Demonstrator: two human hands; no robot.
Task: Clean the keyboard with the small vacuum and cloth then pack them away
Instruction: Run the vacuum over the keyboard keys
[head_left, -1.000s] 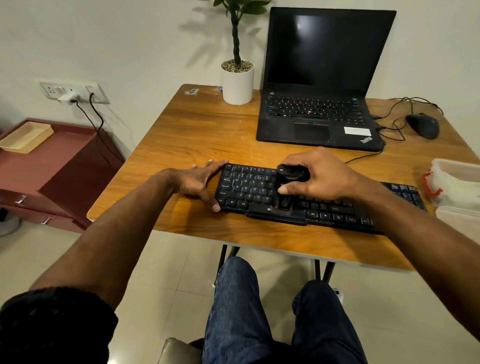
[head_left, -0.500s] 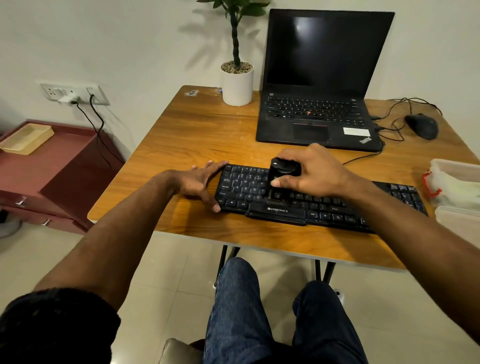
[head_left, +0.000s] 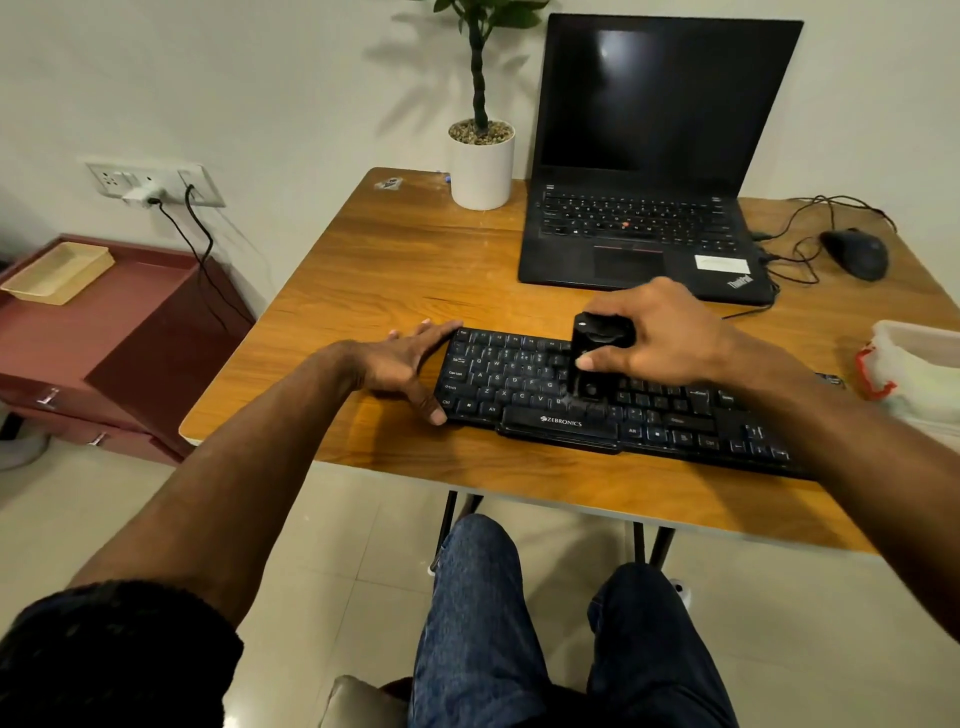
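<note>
A black keyboard (head_left: 524, 387) lies near the front edge of the wooden table (head_left: 395, 270). My right hand (head_left: 660, 338) grips a small black vacuum (head_left: 597, 353) and holds it upright on the middle keys. My left hand (head_left: 402, 369) rests against the keyboard's left end, fingers straight along its side and thumb at its front corner. A clear container (head_left: 919, 374) with something pale and red inside sits at the table's right edge. I cannot make out a cloth.
An open black laptop (head_left: 639, 228) stands behind the keyboard, a white plant pot (head_left: 482, 169) to its left. A black mouse (head_left: 854, 254) with tangled cable lies at back right. A maroon cabinet (head_left: 104, 332) with a beige tray (head_left: 57, 273) stands left of the table.
My right hand has slid the vacuum over the middle keys, first towards the back row, then forward again. My left hand has stayed at the keyboard's left end.
</note>
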